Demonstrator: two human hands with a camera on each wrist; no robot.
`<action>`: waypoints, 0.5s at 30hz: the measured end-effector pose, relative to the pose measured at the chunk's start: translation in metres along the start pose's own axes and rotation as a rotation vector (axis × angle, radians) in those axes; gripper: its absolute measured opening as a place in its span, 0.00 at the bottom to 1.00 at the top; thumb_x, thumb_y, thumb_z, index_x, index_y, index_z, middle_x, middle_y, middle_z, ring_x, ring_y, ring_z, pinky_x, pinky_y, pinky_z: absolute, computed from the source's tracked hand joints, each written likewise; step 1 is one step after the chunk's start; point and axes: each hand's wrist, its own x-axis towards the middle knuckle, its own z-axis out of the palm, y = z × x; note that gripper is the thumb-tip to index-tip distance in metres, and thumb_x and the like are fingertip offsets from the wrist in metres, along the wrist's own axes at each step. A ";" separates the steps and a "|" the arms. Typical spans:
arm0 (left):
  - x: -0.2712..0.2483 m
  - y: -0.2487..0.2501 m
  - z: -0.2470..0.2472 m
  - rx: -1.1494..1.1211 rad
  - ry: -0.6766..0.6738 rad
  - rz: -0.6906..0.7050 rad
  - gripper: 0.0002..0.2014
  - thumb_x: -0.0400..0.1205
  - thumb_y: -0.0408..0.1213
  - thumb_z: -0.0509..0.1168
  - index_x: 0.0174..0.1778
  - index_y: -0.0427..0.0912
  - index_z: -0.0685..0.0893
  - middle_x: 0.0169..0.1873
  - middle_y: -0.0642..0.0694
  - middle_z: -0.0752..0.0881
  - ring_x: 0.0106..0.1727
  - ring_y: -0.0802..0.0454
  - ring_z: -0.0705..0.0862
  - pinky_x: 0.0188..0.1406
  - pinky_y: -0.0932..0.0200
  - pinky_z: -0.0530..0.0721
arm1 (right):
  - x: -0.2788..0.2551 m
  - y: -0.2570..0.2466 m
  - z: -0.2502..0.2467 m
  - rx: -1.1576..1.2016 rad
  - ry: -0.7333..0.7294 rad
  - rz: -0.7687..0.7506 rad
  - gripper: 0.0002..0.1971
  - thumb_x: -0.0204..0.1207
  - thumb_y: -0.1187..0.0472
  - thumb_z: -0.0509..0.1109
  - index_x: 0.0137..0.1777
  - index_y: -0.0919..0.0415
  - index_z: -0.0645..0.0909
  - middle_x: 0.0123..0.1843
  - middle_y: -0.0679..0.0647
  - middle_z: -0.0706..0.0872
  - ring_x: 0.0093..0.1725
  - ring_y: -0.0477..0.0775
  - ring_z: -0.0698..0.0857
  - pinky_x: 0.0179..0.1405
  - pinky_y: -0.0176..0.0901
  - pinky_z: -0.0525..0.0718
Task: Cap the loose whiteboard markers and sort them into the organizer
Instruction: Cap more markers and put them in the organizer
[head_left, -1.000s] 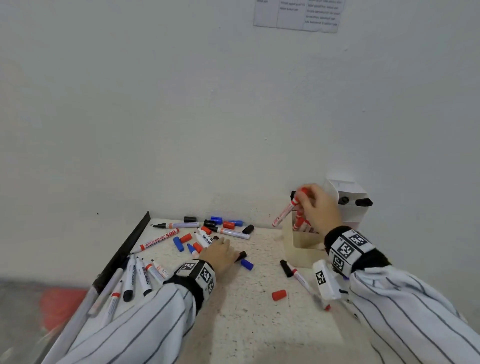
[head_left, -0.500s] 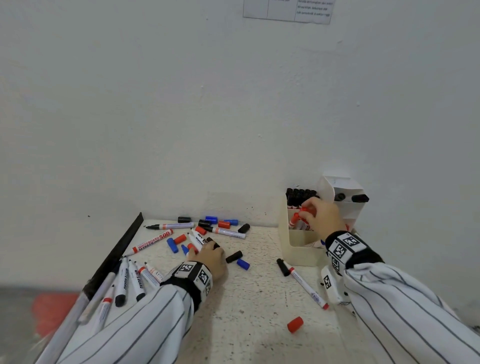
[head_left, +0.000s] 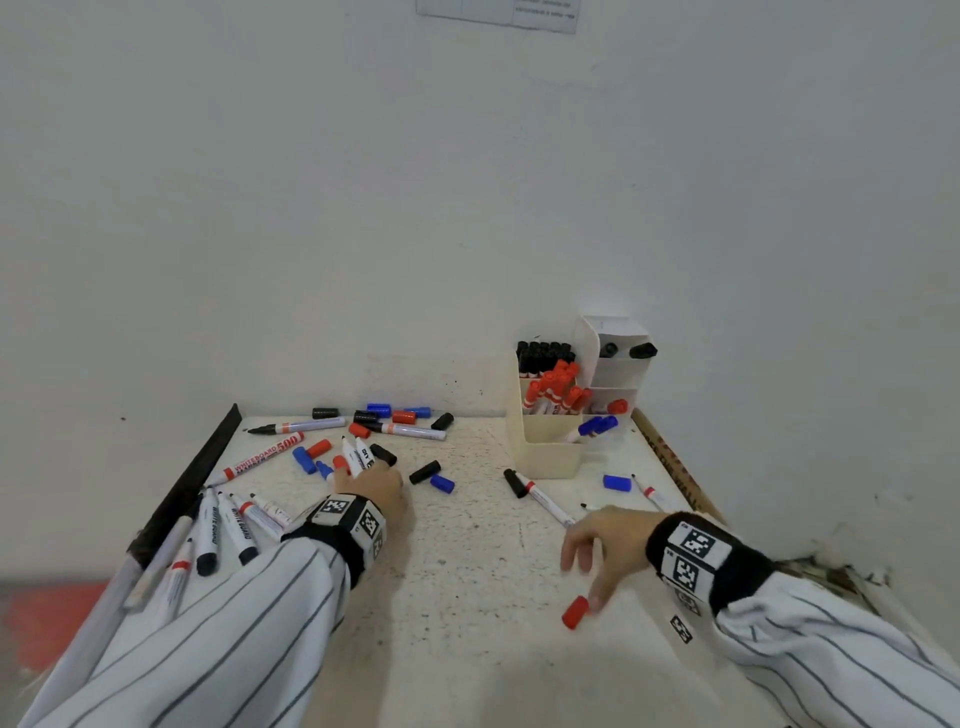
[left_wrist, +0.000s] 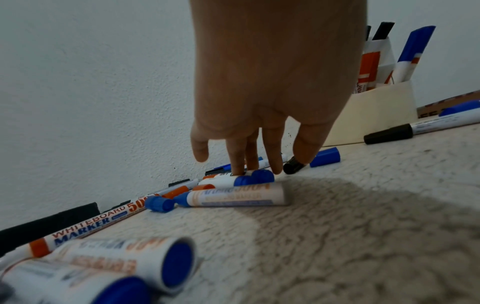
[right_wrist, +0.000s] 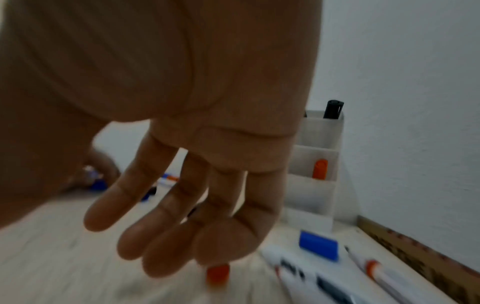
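A cream organizer (head_left: 550, 457) stands at the back right, holding black, red and blue capped markers. Loose markers and caps lie scattered over the white table (head_left: 467, 649). My left hand (head_left: 363, 470) rests with straight fingers (left_wrist: 237, 164) on a cluster of uncapped markers (head_left: 358, 454); in the left wrist view the left hand (left_wrist: 249, 164) touches a blue-ended marker (left_wrist: 233, 181). Empty and with spread fingers, my right hand (head_left: 582, 577) hovers just over a loose red cap (head_left: 575, 612). Below the right hand (right_wrist: 166, 242), the red cap (right_wrist: 218, 274) shows blurred.
A black-capped marker (head_left: 540, 496) and a blue cap (head_left: 617, 482) lie in front of the organizer. Several markers (head_left: 228, 530) lie by the black strip (head_left: 192, 478) along the table's left edge. A wooden ruler (head_left: 670, 462) runs along the right edge. The wall stands close behind.
My right hand let go of the red marker in the organizer and came back toward me, down over the red cap. My left hand stayed on the marker cluster.
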 end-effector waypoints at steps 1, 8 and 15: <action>-0.002 0.001 0.001 0.001 0.001 0.001 0.17 0.84 0.44 0.57 0.67 0.45 0.77 0.71 0.46 0.73 0.74 0.45 0.68 0.78 0.36 0.56 | -0.002 0.003 0.011 -0.011 -0.017 0.008 0.20 0.62 0.52 0.81 0.53 0.42 0.80 0.49 0.41 0.81 0.43 0.40 0.77 0.43 0.35 0.74; -0.019 0.005 0.003 -0.043 0.054 0.000 0.15 0.85 0.39 0.57 0.66 0.42 0.77 0.68 0.44 0.75 0.71 0.47 0.72 0.75 0.43 0.63 | -0.004 0.009 0.051 0.001 0.110 0.006 0.10 0.67 0.51 0.77 0.47 0.44 0.82 0.46 0.43 0.81 0.44 0.44 0.78 0.48 0.38 0.78; -0.022 0.004 0.003 -0.044 0.028 0.013 0.16 0.84 0.38 0.59 0.68 0.40 0.77 0.70 0.42 0.73 0.71 0.44 0.72 0.75 0.47 0.67 | 0.009 0.014 0.045 0.042 0.272 0.048 0.10 0.80 0.44 0.59 0.51 0.49 0.75 0.48 0.47 0.80 0.45 0.46 0.78 0.48 0.37 0.77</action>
